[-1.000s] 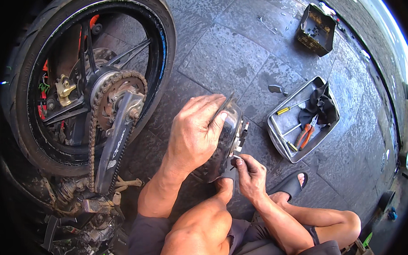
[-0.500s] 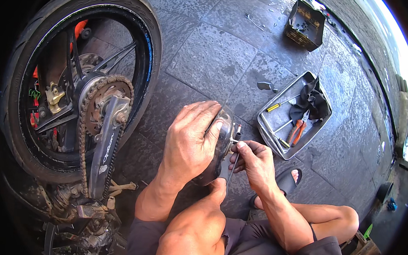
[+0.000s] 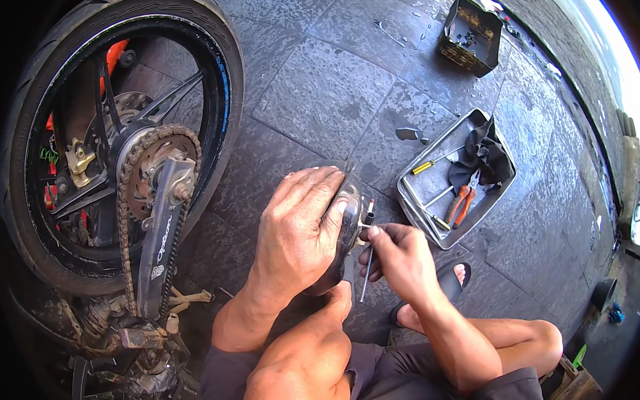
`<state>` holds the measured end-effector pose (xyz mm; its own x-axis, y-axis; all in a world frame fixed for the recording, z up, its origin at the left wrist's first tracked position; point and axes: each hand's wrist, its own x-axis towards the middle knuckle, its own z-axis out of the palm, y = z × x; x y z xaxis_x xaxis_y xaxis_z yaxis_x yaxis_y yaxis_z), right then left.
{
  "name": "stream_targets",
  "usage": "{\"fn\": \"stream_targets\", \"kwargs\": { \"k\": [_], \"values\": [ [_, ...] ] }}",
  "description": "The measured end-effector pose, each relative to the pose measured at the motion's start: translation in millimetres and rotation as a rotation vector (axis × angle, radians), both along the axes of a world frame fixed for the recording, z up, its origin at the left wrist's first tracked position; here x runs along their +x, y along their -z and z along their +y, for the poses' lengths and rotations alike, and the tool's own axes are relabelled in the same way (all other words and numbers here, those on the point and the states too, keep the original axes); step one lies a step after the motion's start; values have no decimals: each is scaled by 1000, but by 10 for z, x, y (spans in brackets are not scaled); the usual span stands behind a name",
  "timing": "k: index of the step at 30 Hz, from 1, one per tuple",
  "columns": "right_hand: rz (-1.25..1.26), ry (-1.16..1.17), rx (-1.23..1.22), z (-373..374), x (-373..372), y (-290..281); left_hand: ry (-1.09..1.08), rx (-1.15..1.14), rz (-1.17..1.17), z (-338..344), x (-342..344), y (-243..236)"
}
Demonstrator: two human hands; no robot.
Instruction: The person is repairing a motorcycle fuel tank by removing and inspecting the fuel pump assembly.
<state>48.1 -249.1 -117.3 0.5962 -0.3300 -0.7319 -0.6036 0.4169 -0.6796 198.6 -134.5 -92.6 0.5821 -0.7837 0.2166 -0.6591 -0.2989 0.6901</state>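
Note:
My left hand (image 3: 298,224) is closed round a dark, glossy, rounded part (image 3: 346,233), its thumb on the near face. The part stands on edge above my raised knee, and I cannot make out its kind. At its right side, my right hand (image 3: 399,259) has thumb and index finger pinched close to a small fitting. A thin metal rod (image 3: 365,278) hangs down from those curled fingers. Just above the fingertips, a short black tube with a reddish tip (image 3: 370,210) sticks up. The fingers hide where rod and fitting meet.
A motorcycle wheel (image 3: 228,119) with chain and sprocket stands at the left. On the tiled floor to the right, a tray (image 3: 403,191) holds orange-handled pliers (image 3: 463,205), a yellow-handled screwdriver (image 3: 422,167) and a black cloth (image 3: 485,158). Farther off is a grimy open box (image 3: 473,61).
My right hand has turned slightly, and the thin rod's lower end now shows farther below the fingers. My left hand keeps its hold on the dark part. The whole view has shifted a little.

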Motion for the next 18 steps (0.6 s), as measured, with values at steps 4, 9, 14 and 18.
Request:
{"fn": "stream_targets", "kwargs": {
  "k": [4, 9, 14, 18],
  "values": [
    [-126, -226, -350, 171, -207, -99, 6, 4, -4, 21, 0, 10],
    [-179, -386, -738, 131, -267, 5, 6, 11, 5, 2, -25, -27],
    [-431, -354, -1115, 84, -243, 149, 3, 13, -11, -21, -78, 4],
    [-738, -353, -1275, 64, -255, 310, 2, 26, -24, -33, -172, 10]
  ]
}}
